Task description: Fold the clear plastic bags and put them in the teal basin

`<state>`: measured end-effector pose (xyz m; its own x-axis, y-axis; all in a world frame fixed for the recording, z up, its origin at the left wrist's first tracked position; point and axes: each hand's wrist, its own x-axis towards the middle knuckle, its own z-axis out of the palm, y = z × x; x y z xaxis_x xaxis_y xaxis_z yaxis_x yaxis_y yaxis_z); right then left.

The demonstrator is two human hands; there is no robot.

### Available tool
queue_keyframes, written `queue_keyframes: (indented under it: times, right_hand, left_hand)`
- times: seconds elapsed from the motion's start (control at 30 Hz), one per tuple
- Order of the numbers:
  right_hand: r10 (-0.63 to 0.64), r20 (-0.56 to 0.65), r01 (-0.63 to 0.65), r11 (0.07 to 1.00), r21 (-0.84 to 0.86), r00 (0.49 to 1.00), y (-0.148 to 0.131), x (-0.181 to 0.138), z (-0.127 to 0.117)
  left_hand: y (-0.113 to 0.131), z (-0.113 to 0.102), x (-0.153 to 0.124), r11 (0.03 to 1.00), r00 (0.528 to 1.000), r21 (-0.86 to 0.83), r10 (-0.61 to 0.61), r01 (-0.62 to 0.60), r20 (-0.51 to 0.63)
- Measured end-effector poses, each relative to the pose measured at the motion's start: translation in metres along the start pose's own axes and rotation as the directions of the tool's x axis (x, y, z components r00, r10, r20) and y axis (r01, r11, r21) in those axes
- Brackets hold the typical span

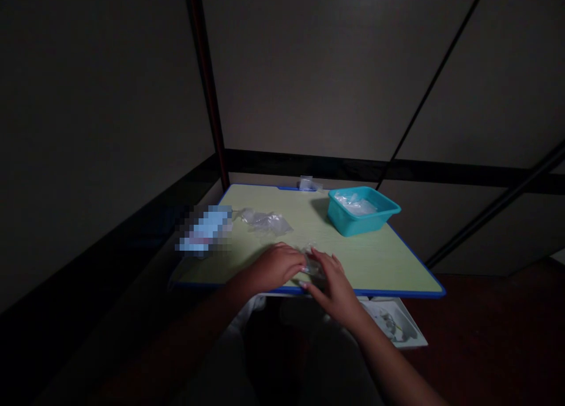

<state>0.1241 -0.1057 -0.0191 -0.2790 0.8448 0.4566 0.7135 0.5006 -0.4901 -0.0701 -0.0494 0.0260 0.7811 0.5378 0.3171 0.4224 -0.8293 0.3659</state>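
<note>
A small piece of clear plastic, apparently a bag [312,268], lies near the front edge of the table. My left hand [276,268] has its fingers curled together at the plastic's left side, pinching it. Over the right side of the same plastic is my right hand [333,285], its thumb spread away from the fingers and the fingertips touching the top. Parts of the plastic are hidden beneath both hands. Beyond my left hand lie several crumpled clear plastic bags [267,220].
A turquoise basket [364,222] holding clear plastic bags stands at the back right of the pale table [388,265]. A blurred-out light-blue object [205,229] is at the left edge. Below the tabletop, a white drawer [415,335] sticks out with small items inside.
</note>
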Motion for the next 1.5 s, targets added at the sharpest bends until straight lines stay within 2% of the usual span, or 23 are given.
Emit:
queue_keyframes:
  times: [0.07, 0.13, 0.23, 0.33, 0.47, 0.67, 0.77, 0.83, 0.87, 0.93, 1.0, 1.07, 1.13, 1.2, 1.23, 1.3, 1.37, 1.4, 1.5]
  right_hand:
    - [0.098, -0.081, -0.086, 0.986, 0.146, 0.992, 0.005, 0.003, 0.001]
    - [0.180, -0.078, -0.154, 0.953, 0.262, 0.981, 0.010, 0.007, 0.002]
    - [0.268, -0.054, -0.232, 0.904, 0.358, 0.962, 0.017, 0.012, 0.004]
    - [0.346, -0.066, -0.299, 0.879, 0.371, 0.936, 0.021, 0.016, 0.005]
    - [0.401, -0.132, -0.346, 0.885, 0.312, 0.907, 0.025, 0.022, 0.009]
    - [0.446, -0.170, -0.408, 0.887, 0.214, 0.879, 0.024, 0.027, 0.009]
    - [0.327, -0.333, -0.360, 0.932, -0.038, 0.884, 0.013, 0.024, 0.002]
    - [0.158, -0.342, -0.264, 0.920, -0.291, 0.926, 0.003, 0.020, -0.003]
    - [0.081, -0.270, -0.185, 0.903, -0.388, 0.959, -0.001, 0.018, -0.004]
    - [-0.013, -0.040, -0.008, 0.884, -0.467, 0.999, -0.007, 0.014, -0.004]
    - [-0.027, 0.157, 0.097, 0.884, -0.457, 0.987, -0.009, 0.012, -0.002]
    - [0.005, 0.249, 0.109, 0.890, -0.442, 0.969, -0.009, 0.010, 0.000]
    - [0.029, 0.271, 0.095, 0.895, -0.435, 0.962, -0.009, 0.009, 0.001]
    - [0.026, 0.277, 0.097, 0.902, -0.421, 0.961, -0.009, 0.007, 0.000]
    - [0.019, 0.279, 0.102, 0.905, -0.413, 0.960, -0.009, 0.005, 0.000]
    - [0.007, 0.279, 0.110, 0.909, -0.403, 0.960, -0.007, -0.002, 0.001]
    - [0.002, 0.255, 0.104, 0.909, -0.404, 0.967, -0.004, -0.012, 0.004]
    - [-0.003, 0.234, 0.101, 0.908, -0.407, 0.972, -0.001, -0.018, 0.006]
    - [-0.057, 0.167, 0.120, 0.909, -0.400, 0.984, 0.011, -0.033, 0.012]
  left_hand:
    - [-0.006, 0.003, 0.011, 0.994, 0.997, -0.109, -0.011, 0.019, 0.071]
    - [-0.012, 0.007, 0.018, 0.960, 0.993, -0.268, -0.049, 0.076, 0.103]
    - [-0.022, 0.015, 0.019, 0.833, 0.984, -0.524, -0.148, 0.180, 0.103]
    - [-0.030, 0.023, 0.015, 0.720, 0.956, -0.643, -0.285, 0.261, 0.070]
    - [-0.034, 0.031, 0.016, 0.707, 0.898, -0.620, -0.439, 0.340, -0.008]
    - [-0.034, 0.042, 0.027, 0.688, 0.839, -0.586, -0.544, 0.428, -0.025]
    - [-0.034, 0.044, 0.030, 0.693, 0.827, -0.567, -0.560, 0.446, -0.034]
    - [-0.035, 0.045, 0.031, 0.702, 0.827, -0.550, -0.561, 0.453, -0.035]
    - [-0.036, 0.045, 0.031, 0.707, 0.829, -0.541, -0.559, 0.455, -0.034]
    - [-0.038, 0.045, 0.032, 0.722, 0.834, -0.519, -0.551, 0.458, -0.030]
    - [-0.040, 0.043, 0.033, 0.741, 0.842, -0.492, -0.538, 0.457, -0.030]
    - [-0.039, 0.039, 0.032, 0.762, 0.848, -0.465, -0.528, 0.450, -0.045]
    - [-0.034, 0.031, 0.028, 0.817, 0.865, -0.399, -0.491, 0.417, -0.101]
    - [-0.028, 0.022, 0.019, 0.912, 0.916, -0.246, -0.370, 0.328, -0.152]
    - [-0.024, 0.019, 0.012, 0.956, 0.950, -0.145, -0.277, 0.257, -0.145]
    - [-0.017, 0.016, -0.002, 0.995, 0.995, 0.000, -0.099, 0.099, -0.032]
    - [-0.011, 0.018, -0.017, 0.997, 0.997, 0.081, 0.009, -0.015, 0.072]
    - [-0.009, 0.021, -0.024, 0.992, 0.996, 0.121, 0.034, -0.045, 0.088]
    - [-0.003, 0.033, -0.036, 0.971, 0.998, 0.237, 0.030, -0.041, 0.049]
